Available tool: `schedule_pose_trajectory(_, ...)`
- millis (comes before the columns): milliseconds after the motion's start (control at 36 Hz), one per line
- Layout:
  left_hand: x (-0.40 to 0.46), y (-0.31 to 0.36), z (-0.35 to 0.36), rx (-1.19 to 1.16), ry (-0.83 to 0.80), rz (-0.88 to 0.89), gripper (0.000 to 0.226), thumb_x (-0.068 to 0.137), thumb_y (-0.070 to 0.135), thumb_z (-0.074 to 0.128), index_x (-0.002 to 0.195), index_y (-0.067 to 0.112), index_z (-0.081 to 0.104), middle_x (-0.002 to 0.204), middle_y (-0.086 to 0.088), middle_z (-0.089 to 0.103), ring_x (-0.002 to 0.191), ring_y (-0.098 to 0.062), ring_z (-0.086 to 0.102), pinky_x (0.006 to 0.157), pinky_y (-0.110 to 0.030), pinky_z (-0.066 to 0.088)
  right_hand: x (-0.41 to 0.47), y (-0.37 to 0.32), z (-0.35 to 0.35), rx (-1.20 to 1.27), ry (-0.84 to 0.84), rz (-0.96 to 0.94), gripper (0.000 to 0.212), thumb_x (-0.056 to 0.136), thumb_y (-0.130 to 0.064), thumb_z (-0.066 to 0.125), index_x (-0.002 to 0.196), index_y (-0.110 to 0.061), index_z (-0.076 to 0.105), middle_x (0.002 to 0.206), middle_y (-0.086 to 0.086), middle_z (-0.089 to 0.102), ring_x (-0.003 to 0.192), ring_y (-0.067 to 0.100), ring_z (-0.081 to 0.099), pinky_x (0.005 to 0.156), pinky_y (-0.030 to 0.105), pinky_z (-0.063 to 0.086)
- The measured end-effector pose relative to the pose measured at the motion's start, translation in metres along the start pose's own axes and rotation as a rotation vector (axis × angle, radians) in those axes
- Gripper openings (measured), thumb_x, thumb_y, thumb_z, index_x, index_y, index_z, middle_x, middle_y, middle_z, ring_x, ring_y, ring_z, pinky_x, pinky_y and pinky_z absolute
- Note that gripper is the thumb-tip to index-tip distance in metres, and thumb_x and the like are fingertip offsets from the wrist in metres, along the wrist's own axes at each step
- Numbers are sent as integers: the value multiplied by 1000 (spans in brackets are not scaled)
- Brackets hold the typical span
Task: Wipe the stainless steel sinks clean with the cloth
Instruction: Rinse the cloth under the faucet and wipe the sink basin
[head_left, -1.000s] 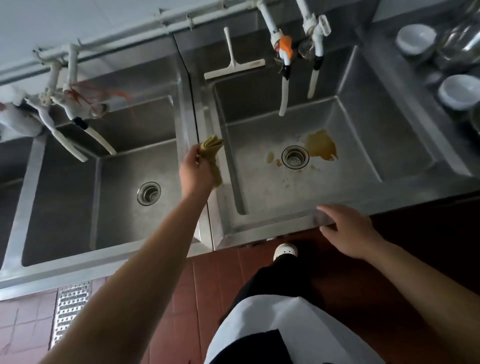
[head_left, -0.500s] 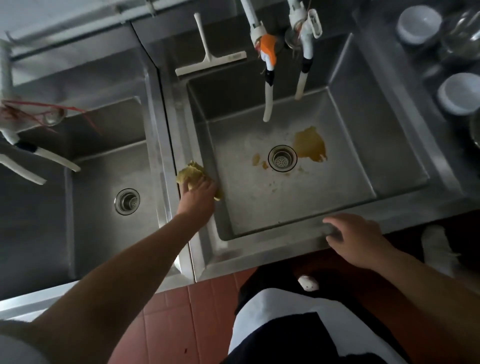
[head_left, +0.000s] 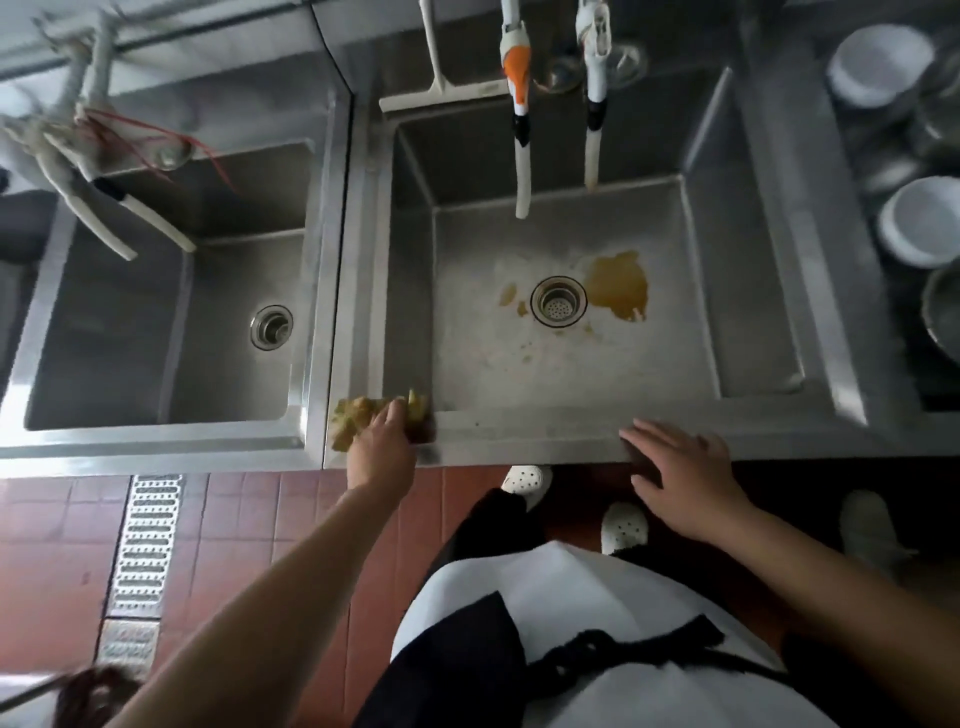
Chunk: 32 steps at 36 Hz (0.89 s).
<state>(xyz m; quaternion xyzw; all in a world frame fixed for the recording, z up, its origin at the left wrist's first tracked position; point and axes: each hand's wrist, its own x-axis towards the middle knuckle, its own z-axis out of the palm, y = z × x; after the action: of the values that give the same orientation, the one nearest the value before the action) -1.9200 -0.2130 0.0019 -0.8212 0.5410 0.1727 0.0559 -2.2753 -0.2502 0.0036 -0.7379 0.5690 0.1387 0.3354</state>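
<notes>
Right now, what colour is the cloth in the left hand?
Yellowish-green cloth under the left hand, head view.

A single wide-angle head camera looks almost straight down from above the standing person, close over the front edge of the steel bench (head_left: 519, 444). The left hand (head_left: 382, 449) sits low of centre at the rim, with the right hand (head_left: 680, 473) to its right; both forearms run in from the bottom edge. Ahead of the hands, the right sink (head_left: 753, 291) fills the middle of the frame and the left sink (head_left: 104, 332) the left part. Behind the hands, the red tile floor (head_left: 234, 519) and the person's torso take the lower third. Straight lines bow at the edges.
</notes>
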Motion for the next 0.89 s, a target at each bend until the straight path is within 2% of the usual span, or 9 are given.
schedule_pose_trajectory(194,-21,49,10,-16,28,-72,43,90,0,48,129,16,45,107,-20,65,91,-40,64,63,-37,40,-19,41,6,-92,35,3,65,95,-42,45,153,-44,15,166,-14,5,153,12,-2,118,59,6)
schedule_pose_trajectory(333,-33,108,21,-42,14,-17,34,88,5,47,120,16,51,102,-17,62,91,-38,62,64,-36,38,-35,66,7,-46,98,70,64,95,-44,45,154,-40,19,166,-10,8,153,13,0,117,57,3)
schedule_pose_trajectory(444,-40,157,28,-35,5,68,31,90,8,46,119,17,51,86,-5,50,77,-28,48,62,-35,38,-53,92,7,20,113,110,65,96,-43,47,155,-38,20,165,-9,13,152,13,4,120,53,5)
schedule_pose_trajectory(528,-44,200,33,-11,-64,142,30,90,9,46,118,17,48,95,-11,62,81,-33,58,61,-36,40,-69,105,5,168,149,133,66,95,-40,52,154,-35,25,163,-5,22,152,16,13,120,50,15)
schedule_pose_trajectory(611,-54,244,38,-25,-109,226,30,90,11,46,119,17,47,99,-13,64,89,-35,61,62,-37,40,-85,113,3,415,172,169,65,94,-35,57,153,-32,30,159,-2,33,147,20,27,118,46,27)
schedule_pose_trajectory(722,-74,309,49,-139,-199,347,35,90,13,49,125,20,49,112,-14,61,96,-34,60,68,-35,40,-100,124,4,664,255,179,60,93,-27,62,149,-29,41,153,-3,42,140,14,38,109,25,30)
schedule_pose_trajectory(806,-88,354,53,-296,-335,449,41,89,10,50,129,22,52,116,-12,62,98,-30,59,71,-34,43,-106,135,1,775,327,219,61,90,-28,67,147,-32,43,148,-4,48,136,15,43,103,25,33)
schedule_pose_trajectory(861,-96,373,52,-481,-449,460,39,89,9,50,126,20,56,114,-13,65,102,-32,62,76,-35,49,-109,143,-5,909,370,225,61,86,-24,74,138,-42,48,132,-20,56,126,10,51,102,29,37)
schedule_pose_trajectory(889,-98,377,50,-574,-482,433,39,90,9,50,126,21,57,111,-12,67,100,-31,64,77,-36,51,-112,147,-8,972,382,210,64,84,-20,77,131,-50,46,119,-32,55,117,0,54,101,29,37)
